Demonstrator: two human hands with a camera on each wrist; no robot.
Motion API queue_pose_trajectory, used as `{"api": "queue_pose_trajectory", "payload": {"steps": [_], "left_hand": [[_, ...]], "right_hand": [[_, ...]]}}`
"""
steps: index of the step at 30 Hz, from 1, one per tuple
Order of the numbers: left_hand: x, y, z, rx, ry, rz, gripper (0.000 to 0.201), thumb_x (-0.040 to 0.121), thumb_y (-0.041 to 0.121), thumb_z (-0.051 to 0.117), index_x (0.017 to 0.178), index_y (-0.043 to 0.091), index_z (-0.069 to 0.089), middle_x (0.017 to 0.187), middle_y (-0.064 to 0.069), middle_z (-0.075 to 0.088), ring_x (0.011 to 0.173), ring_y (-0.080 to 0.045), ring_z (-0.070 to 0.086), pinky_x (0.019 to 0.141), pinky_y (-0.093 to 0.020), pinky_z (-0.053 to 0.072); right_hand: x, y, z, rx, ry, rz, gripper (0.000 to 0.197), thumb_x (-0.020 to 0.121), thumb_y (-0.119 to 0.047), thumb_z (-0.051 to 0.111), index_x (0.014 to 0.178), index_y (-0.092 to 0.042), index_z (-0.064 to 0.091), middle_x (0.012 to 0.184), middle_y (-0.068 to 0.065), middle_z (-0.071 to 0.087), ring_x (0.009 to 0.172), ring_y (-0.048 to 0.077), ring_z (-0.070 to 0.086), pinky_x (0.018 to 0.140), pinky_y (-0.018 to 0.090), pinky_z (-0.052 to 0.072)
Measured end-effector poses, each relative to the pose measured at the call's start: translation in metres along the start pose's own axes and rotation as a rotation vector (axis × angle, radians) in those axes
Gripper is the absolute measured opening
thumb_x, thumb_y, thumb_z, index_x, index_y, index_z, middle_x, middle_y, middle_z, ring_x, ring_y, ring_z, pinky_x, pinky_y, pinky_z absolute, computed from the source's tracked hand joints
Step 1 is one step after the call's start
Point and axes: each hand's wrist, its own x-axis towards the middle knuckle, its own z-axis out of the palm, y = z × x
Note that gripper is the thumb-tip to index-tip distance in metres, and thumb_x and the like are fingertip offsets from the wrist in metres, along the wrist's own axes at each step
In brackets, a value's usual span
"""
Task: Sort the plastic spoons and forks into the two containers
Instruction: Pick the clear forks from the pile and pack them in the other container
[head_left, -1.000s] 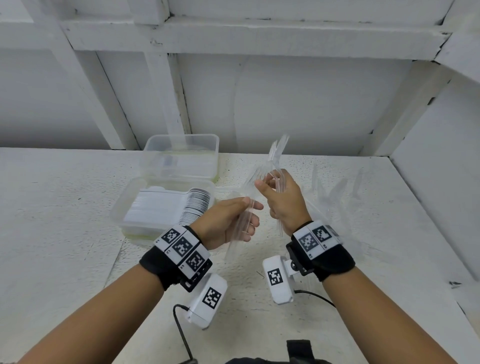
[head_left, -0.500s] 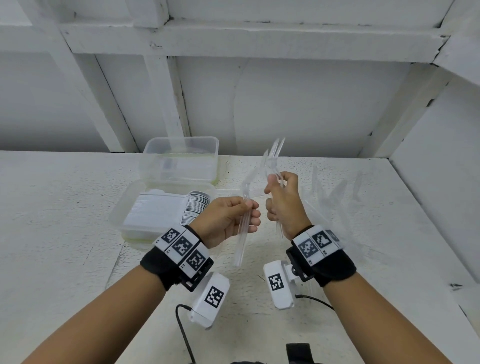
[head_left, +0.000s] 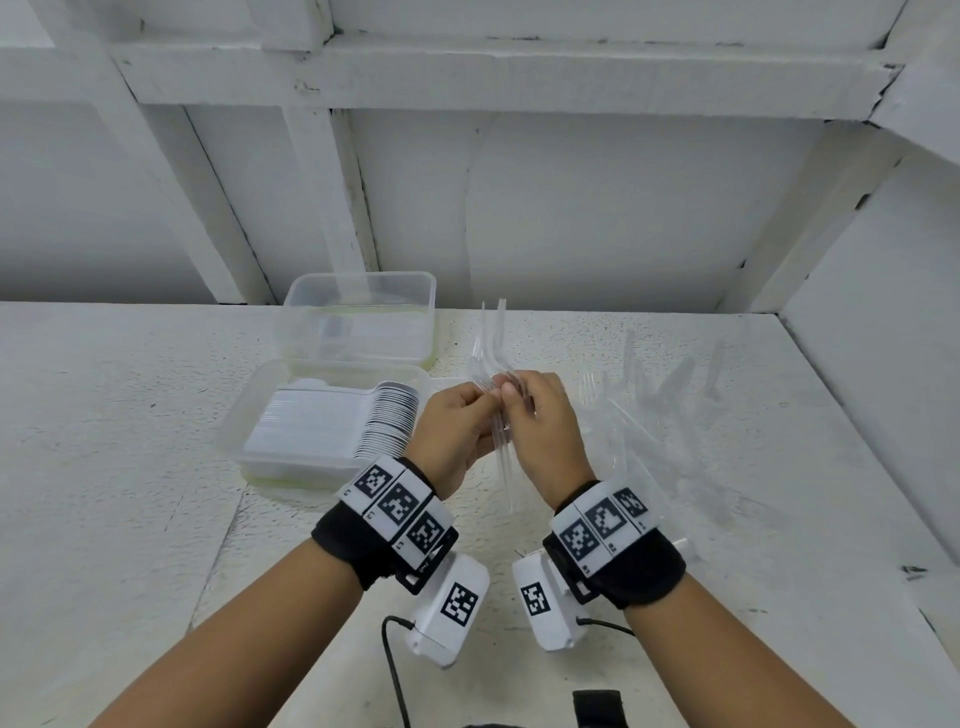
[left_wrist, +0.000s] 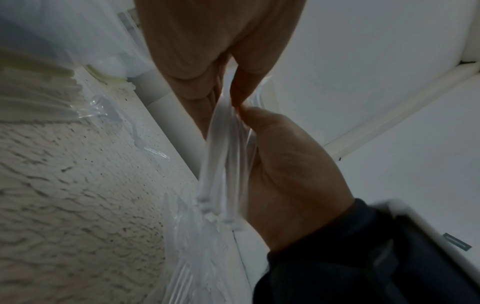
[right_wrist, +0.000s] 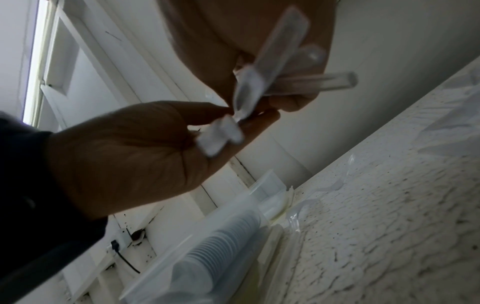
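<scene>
Holding a small bundle of clear plastic forks between them, both hands met above the counter. Left hand had fingers and thumb curled round the bundle from the left; right hand pinched the same bundle from the right, thumb against fingertips. Handles hung down between the two wrists, tines pointed up and away. From the left wrist camera, the clear handles ran down across the right palm, blurred. From the right wrist camera, handle ends stuck out past the left hand's fingers; exact count of pieces could not be told.

Near container, left of the hands, held a tight nested stack of white plastic spoons lying on their side. Far container sat just behind it, touching or nearly so; contents were unclear through the translucent wall.

Loose pile of clear cutlery lay on the counter right of the hands, on or beside crinkled clear plastic wrap; forks versus spoons there could not be told apart.

Both wrists wore black bands with marker tags and white camera units.
</scene>
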Motion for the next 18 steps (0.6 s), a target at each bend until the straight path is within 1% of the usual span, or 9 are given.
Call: {"api": "queue_pose_trajectory", "payload": {"steps": [2,5,9,10,11,13,14,15,18], "left_hand": [[-0.001,0.0,0.0,-0.012,-0.009,-0.016,0.018,0.096,0.008,0.047,0.098,-0.002,0.062,0.086,-0.013,0.066,0.075,-0.018,0.065,0.068,-0.023,0.056],[-0.002,0.0,-0.002,-0.039,-0.011,-0.029,0.016,0.095,0.007,0.049,0.097,-0.003,0.062,0.085,-0.013,0.066,0.074,-0.017,0.066,0.062,-0.022,0.055],[-0.001,0.0,-0.004,-0.03,0.0,-0.046,0.016,0.094,0.006,0.051,0.102,-0.005,0.06,0.083,-0.01,0.069,0.073,-0.016,0.069,0.069,-0.027,0.058],[-0.001,-0.001,-0.004,-0.04,0.004,-0.051,0.013,0.093,0.005,0.051,0.098,-0.002,0.06,0.081,-0.008,0.07,0.072,-0.015,0.069,0.071,-0.028,0.059],[-0.001,-0.001,-0.003,-0.055,0.01,-0.056,0.01,0.093,0.005,0.051,0.095,0.0,0.059,0.08,-0.007,0.071,0.072,-0.015,0.07,0.073,-0.029,0.058],[0.0,-0.001,-0.003,-0.095,0.024,-0.064,0.007,0.093,0.004,0.052,0.095,0.002,0.058,0.087,-0.01,0.071,0.077,-0.017,0.07,0.074,-0.031,0.058],[0.0,-0.001,-0.003,-0.118,0.03,-0.066,0.008,0.093,0.004,0.052,0.096,0.002,0.058,0.091,-0.012,0.07,0.079,-0.018,0.07,0.074,-0.031,0.058],[0.001,-0.001,-0.003,-0.14,0.034,-0.068,0.008,0.093,0.004,0.051,0.097,0.002,0.058,0.092,-0.013,0.07,0.08,-0.018,0.07,0.074,-0.031,0.058],[0.001,-0.002,-0.001,-0.16,0.026,-0.063,0.009,0.093,0.004,0.051,0.096,0.001,0.059,0.085,-0.009,0.072,0.076,-0.015,0.07,0.071,-0.03,0.059]], "right_hand": [[0.001,0.0,0.0,0.015,0.008,0.012,0.024,0.097,-0.016,0.045,0.111,-0.004,0.061,0.112,0.001,0.04,0.095,0.004,0.049,0.078,0.002,0.04],[0.001,-0.002,-0.003,0.023,-0.034,0.018,0.025,0.097,-0.014,0.044,0.11,-0.004,0.063,0.112,0.002,0.037,0.099,0.007,0.05,0.09,0.014,0.043],[0.001,-0.01,-0.013,-0.084,-0.053,-0.033,0.03,0.099,-0.013,0.038,0.121,-0.009,0.058,0.11,0.002,0.048,0.101,0.01,0.052,0.09,0.015,0.042],[0.002,-0.011,-0.015,-0.096,-0.039,-0.039,0.031,0.1,-0.012,0.036,0.125,-0.011,0.053,0.107,0.003,0.054,0.097,0.01,0.055,0.086,0.015,0.044],[0.002,-0.012,-0.017,-0.089,-0.023,-0.035,0.031,0.1,-0.012,0.034,0.129,-0.013,0.047,0.096,0.001,0.059,0.086,0.009,0.058,0.077,0.011,0.045],[0.002,-0.01,-0.018,-0.095,-0.014,-0.02,0.028,0.1,-0.011,0.032,0.128,-0.014,0.035,0.07,-0.007,0.051,0.06,0.002,0.05,0.054,0.008,0.04],[0.002,-0.009,-0.018,-0.119,-0.014,-0.021,0.025,0.101,-0.012,0.032,0.125,-0.014,0.033,0.067,-0.009,0.046,0.056,0.002,0.045,0.051,0.01,0.037],[0.002,-0.006,-0.017,-0.146,-0.017,-0.027,0.022,0.101,-0.013,0.032,0.122,-0.014,0.033,0.071,-0.009,0.046,0.059,0.002,0.044,0.052,0.012,0.035],[0.003,0.001,-0.013,-0.201,-0.035,-0.051,0.02,0.1,-0.015,0.034,0.119,-0.012,0.04,0.104,0.002,0.049,0.079,0.005,0.047,0.06,0.01,0.036]]}}
